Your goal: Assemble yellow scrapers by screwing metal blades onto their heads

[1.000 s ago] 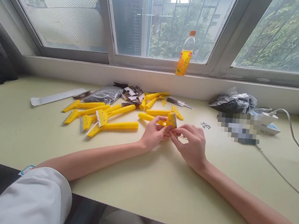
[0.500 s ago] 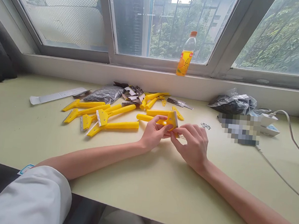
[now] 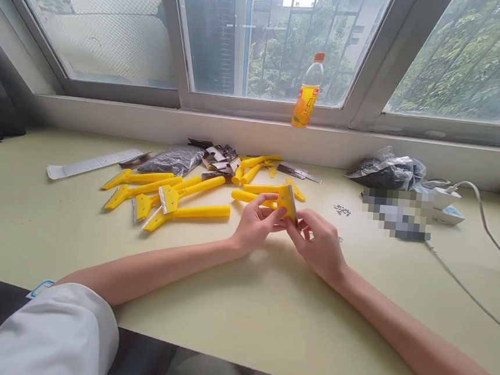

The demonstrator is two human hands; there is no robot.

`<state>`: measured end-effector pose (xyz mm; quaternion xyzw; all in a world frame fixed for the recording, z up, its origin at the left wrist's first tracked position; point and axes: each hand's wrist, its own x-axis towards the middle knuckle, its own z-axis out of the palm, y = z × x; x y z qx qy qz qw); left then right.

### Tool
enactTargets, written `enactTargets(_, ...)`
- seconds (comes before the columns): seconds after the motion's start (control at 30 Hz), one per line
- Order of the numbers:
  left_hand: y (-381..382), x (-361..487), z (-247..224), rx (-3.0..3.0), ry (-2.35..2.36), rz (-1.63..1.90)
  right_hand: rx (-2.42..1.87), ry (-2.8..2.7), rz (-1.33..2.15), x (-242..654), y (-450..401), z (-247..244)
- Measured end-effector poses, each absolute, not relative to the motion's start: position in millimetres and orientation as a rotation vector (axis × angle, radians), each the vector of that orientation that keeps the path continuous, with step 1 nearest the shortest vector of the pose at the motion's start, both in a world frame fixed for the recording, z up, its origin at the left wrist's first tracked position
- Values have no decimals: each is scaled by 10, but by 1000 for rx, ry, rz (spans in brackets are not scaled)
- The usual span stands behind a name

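A yellow scraper (image 3: 285,201) with a metal blade along its right edge is held above the table. My left hand (image 3: 253,224) is closed around it near the head, and its handle points left. The thumb and fingers of my right hand (image 3: 322,240) are pinched at the lower end of the blade edge; the fingers hide part of it. To the left lie several finished-looking yellow scrapers (image 3: 204,211) with blades on their heads. Behind my hands are more yellow handles (image 3: 258,164) and a loose yellow head piece (image 3: 296,190).
Small metal nuts or screws (image 3: 342,209) lie right of my hands. Thin blades (image 3: 299,172), black card packaging (image 3: 223,159) and a dark plastic bag (image 3: 174,158) are at the back. A juice bottle (image 3: 307,93) stands on the sill. A charger (image 3: 446,197) with cables sits right.
My right hand's fingers have shifted along the scraper's head to the lower blade edge, and the blade side has tilted slightly. My left hand keeps its grip.
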<state>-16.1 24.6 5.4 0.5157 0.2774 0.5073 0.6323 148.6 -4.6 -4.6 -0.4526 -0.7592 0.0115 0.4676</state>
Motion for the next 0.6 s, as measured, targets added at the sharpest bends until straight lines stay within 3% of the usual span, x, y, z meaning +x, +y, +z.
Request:
enactTargets(0.2, 94, -168, 104, 1363, 459, 1067, -985, -1964, -789, 1569, -46, 47)
enactTargets(0.6, 77, -107, 6, 1116, 660, 963, -956, -2112, -901, 1615, 16, 41)
